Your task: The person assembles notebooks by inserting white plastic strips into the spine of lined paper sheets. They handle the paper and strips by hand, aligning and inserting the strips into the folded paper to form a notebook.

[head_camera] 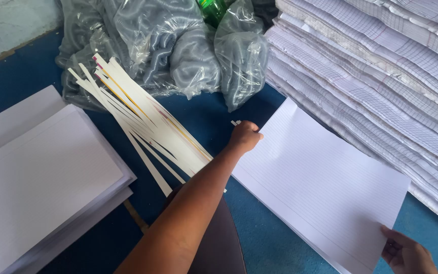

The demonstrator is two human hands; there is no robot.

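A bundle of lined white sheets (320,177) lies tilted on the blue floor. My left hand (244,136) reaches across and grips the bundle's far left edge, fingers curled over it. At the bottom right, my right hand (406,251) holds the bundle's near corner between thumb and fingers. Just left of my left forearm lies a loose fan of long white paper strips (143,122), some with coloured edges.
Tall stacks of ruled sheets (381,66) fill the right side. Clear plastic bags (173,45) holding grey material sit at the top, with a green bottle (212,9) among them. Stacks of plain white paper (41,177) lie at the left.
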